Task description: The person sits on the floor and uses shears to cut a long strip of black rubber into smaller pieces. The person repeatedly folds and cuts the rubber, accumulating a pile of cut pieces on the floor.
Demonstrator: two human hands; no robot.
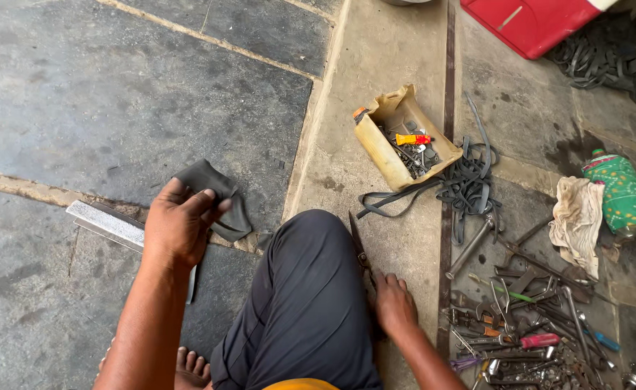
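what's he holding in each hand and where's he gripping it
The left hand pinches a dark rubber piece by its near edge, fingers folded over it. The right hand rests on the scissors at the handle end; a firm grip cannot be told.

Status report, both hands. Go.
Left hand gripping black rubber piece over metal file. Right hand on scissors beside the knee. Tool pile close right.
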